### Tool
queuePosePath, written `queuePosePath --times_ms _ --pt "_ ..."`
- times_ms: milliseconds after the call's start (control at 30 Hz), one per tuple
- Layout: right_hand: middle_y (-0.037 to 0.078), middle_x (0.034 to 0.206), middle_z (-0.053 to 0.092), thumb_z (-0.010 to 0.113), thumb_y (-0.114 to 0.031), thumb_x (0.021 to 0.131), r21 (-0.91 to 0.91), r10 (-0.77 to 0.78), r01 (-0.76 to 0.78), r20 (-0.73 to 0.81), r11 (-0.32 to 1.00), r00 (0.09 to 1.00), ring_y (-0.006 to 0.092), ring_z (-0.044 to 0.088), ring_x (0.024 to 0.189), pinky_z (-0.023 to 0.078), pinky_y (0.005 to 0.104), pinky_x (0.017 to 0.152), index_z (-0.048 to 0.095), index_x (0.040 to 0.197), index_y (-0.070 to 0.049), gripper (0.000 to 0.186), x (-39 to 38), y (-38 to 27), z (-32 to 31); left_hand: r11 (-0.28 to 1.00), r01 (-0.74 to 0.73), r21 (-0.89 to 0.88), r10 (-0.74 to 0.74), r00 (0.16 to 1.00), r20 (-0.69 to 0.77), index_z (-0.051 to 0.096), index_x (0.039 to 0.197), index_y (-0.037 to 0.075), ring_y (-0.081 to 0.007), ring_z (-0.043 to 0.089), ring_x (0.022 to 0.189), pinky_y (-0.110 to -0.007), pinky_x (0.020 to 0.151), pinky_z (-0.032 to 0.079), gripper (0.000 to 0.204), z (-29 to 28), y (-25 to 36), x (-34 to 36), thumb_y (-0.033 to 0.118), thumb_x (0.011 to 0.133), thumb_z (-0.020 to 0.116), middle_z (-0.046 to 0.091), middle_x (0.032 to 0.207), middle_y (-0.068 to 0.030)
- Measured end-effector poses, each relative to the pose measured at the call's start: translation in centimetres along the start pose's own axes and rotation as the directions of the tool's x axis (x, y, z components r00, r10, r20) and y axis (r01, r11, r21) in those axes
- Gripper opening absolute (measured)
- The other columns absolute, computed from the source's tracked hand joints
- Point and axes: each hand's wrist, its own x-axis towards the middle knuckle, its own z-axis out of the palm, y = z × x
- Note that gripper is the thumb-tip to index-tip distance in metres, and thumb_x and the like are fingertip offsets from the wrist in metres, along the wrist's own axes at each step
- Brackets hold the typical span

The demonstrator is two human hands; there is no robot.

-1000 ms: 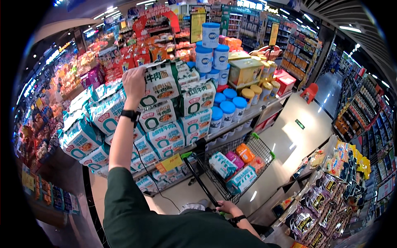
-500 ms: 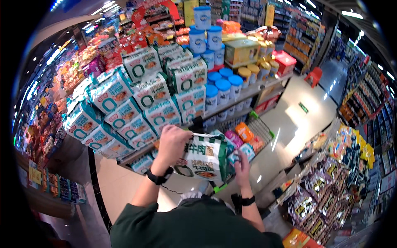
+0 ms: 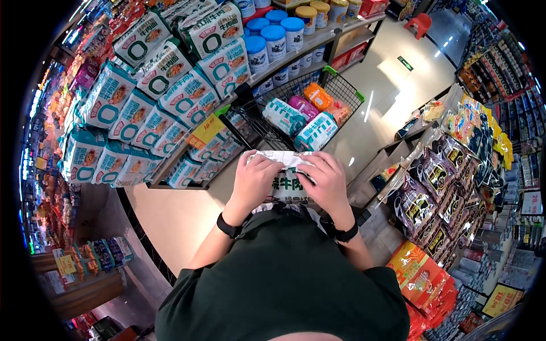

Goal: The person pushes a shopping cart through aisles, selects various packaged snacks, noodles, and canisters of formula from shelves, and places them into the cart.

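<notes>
A white noodle multipack with green lettering is held upright close in front of my body. My left hand grips the left part of its top edge, fingers bent over the crumpled wrapper. My right hand pinches the same edge on the right. The lower part of the pack is hidden by my hands and dark green shirt. Just beyond stands a black wire shopping cart with green corners. Inside lie two teal-and-white packs, a purple pack and orange packs.
On the left, a shelf holds stacked teal and green noodle packs, with a yellow price tag on its edge. Blue-lidded tins stand farther along. Dark snack bags fill a display at right. A red stool is far off.
The pack has come nearer my body and turned, its top edge now away from me. My right hand has gone from its side to that edge, beside my left. The view has shifted.
</notes>
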Motion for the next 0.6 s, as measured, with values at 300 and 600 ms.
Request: queuePosePath --times_ms 300,600 --pt "0.005 0.088 0.075 0.076 -0.009 0.078 0.071 0.068 -0.067 -0.013 0.995 0.998 0.0257 0.069 0.084 0.051 0.0378 0.085 0.075 0.085 -0.007 0.007 -0.7 2.4 5.8 0.998 0.026 -0.062 -0.018 0.992 0.129 0.076 0.102 0.015 -0.0199 0.066 0.095 -0.043 0.105 0.042 0.021 4.4 -4.7 -1.0 0.014 0.085 0.065 0.075 0.096 0.0009" --pt "0.011 0.088 0.075 0.077 -0.009 0.081 0.044 0.300 -0.297 -0.055 0.954 0.953 0.0303 0.070 0.079 0.055 0.0370 0.073 0.076 0.090 -0.004 0.010 1.8 5.2 9.2 0.941 0.260 -0.216 -0.270 0.963 -0.018 0.059 0.136 0.008 -0.0332 0.051 0.132 -0.046 0.112 0.037 0.051 6.9 -11.1 -1.2 0.019 0.088 0.073 0.056 0.143 -0.0146"
